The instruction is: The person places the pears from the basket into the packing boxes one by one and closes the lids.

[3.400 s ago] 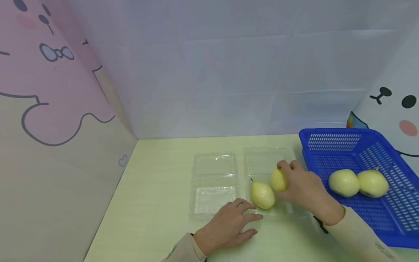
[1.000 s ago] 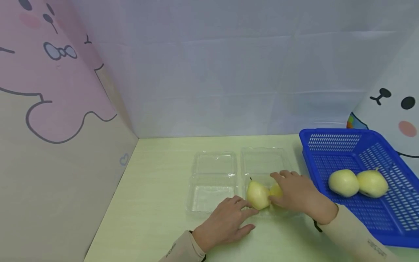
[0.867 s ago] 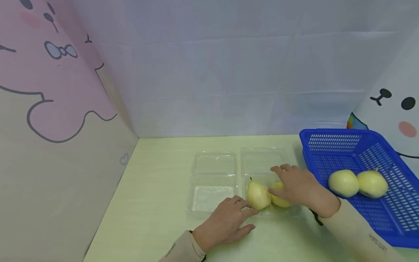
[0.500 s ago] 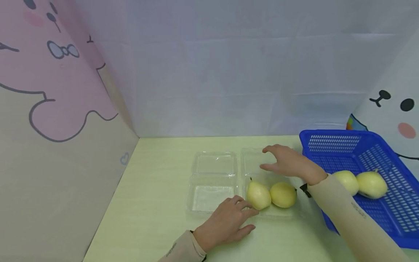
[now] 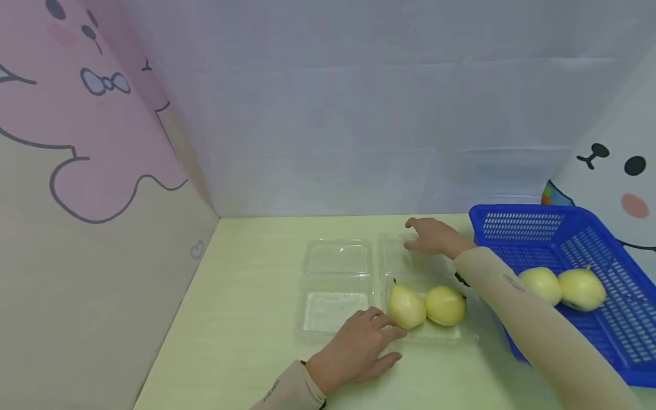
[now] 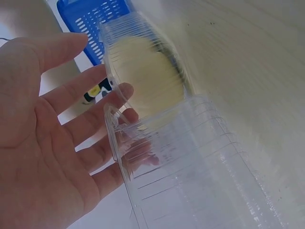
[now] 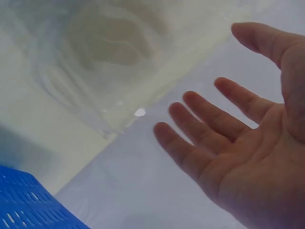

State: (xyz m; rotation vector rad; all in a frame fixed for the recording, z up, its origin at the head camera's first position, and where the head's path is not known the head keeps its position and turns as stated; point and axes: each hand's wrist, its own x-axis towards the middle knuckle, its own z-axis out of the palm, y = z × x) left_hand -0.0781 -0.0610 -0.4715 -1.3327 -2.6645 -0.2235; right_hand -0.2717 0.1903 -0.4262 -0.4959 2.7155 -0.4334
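Two yellow pears, one on the left [image 5: 407, 307] and one on the right [image 5: 445, 306], lie side by side in the front half of a clear plastic clamshell box [image 5: 430, 336]. My left hand [image 5: 356, 348] is at that box's near left corner, fingers extended and fingertips right at the rim. In the left wrist view its fingers reach along the clear walls. My right hand [image 5: 435, 236] hovers over the raised-back lid [image 5: 392, 259], holding nothing. Its fingers are spread and relaxed in the right wrist view.
Left of the pears stands a second clear clamshell box [image 5: 335, 310], opened flat and without fruit. A blue plastic basket [image 5: 558, 347] on the right holds two more pears [image 5: 581, 289], partly behind the right sleeve. White sheeting [image 5: 328, 125] backs the table.
My right hand set the second pear down beside the first, let go, and moved back and up over the lid. The left hand has stayed nearly still at the box's near side.
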